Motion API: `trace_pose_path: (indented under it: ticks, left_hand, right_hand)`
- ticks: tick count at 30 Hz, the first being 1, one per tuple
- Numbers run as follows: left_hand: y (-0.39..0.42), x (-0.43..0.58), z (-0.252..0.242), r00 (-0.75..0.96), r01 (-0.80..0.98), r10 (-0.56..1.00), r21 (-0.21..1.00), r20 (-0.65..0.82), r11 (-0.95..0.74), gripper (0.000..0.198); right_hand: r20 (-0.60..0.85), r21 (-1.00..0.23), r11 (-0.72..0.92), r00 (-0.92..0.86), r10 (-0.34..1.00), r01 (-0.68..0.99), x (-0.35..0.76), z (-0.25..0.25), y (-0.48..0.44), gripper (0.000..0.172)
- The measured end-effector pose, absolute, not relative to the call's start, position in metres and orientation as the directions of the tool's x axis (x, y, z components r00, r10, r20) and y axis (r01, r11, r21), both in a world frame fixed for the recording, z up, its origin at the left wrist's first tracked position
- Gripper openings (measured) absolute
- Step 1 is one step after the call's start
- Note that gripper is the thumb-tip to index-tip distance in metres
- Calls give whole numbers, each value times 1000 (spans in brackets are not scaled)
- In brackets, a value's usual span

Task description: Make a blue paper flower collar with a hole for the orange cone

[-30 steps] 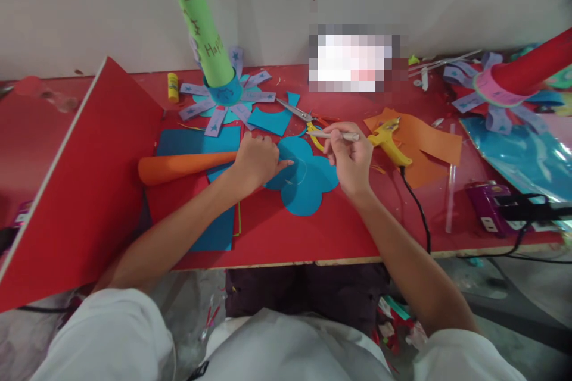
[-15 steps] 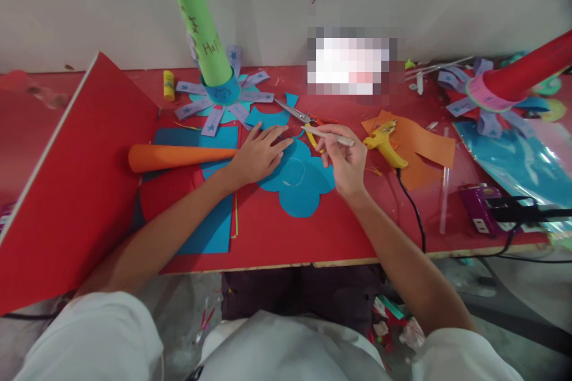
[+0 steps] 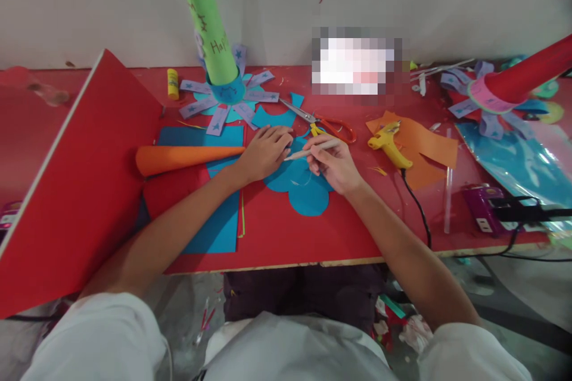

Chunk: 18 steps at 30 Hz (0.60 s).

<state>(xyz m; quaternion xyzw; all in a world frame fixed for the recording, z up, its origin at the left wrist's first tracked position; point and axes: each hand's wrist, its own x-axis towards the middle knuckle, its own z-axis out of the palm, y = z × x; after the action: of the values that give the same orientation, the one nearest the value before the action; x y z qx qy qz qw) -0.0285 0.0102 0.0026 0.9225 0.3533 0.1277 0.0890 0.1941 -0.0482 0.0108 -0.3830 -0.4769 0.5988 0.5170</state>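
A blue paper flower (image 3: 309,199) with rounded petals lies flat on the red table, a pale ring drawn at its middle. My left hand (image 3: 267,152) rests palm down on its upper left part, fingers slightly bent and holding nothing. Between the fingers and thumb of my right hand (image 3: 335,162) is a pale pencil-like stick (image 3: 308,152). Its pointed end is at the flower, close to my left fingertips; whether it touches the paper I cannot tell. Scissors (image 3: 330,125) with orange-red handles lie just beyond my right hand.
A yellow glue gun (image 3: 388,144) lies on orange paper (image 3: 431,146) to the right. At left are an orange paper cone (image 3: 179,159), blue sheets (image 3: 210,232) and an upright red board (image 3: 84,190). A green paper tube (image 3: 212,24) stands behind; a glue stick (image 3: 173,84) is beside it.
My right hand has moved slightly down, and the stick's tip has shifted left and down toward my left hand. My left fingers have drawn in. The scissors' handles show more fully.
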Motion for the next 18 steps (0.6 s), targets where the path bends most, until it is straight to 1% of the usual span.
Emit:
trace_pose_path:
  ticks: [2, 5, 9, 13, 18]
  left_hand:
    - [12, -30, 3, 735, 611, 655, 246, 177, -752, 36]
    - [13, -31, 2, 749, 597, 640, 245, 172, -764, 45]
    - [14, -32, 0, 764, 581, 627, 263, 150, -771, 56]
    - [18, -33, -2, 765, 578, 629, 286, 135, -764, 56]
    - [22, -33, -5, 749, 595, 651, 308, 122, -743, 53]
  right_hand:
    - [13, -967, -33, -181, 983, -251, 196, 7, -45, 46]
    - [-11, -971, -61, -210, 978, -230, 200, 4, -42, 42]
    - [13, -968, -49, -245, 970, -245, 203, 5, -41, 42]
    - [53, -977, 3, -228, 972, -214, 203, 5, -40, 45]
    - [59, -991, 42, -136, 989, -124, 203, -3, -38, 49]
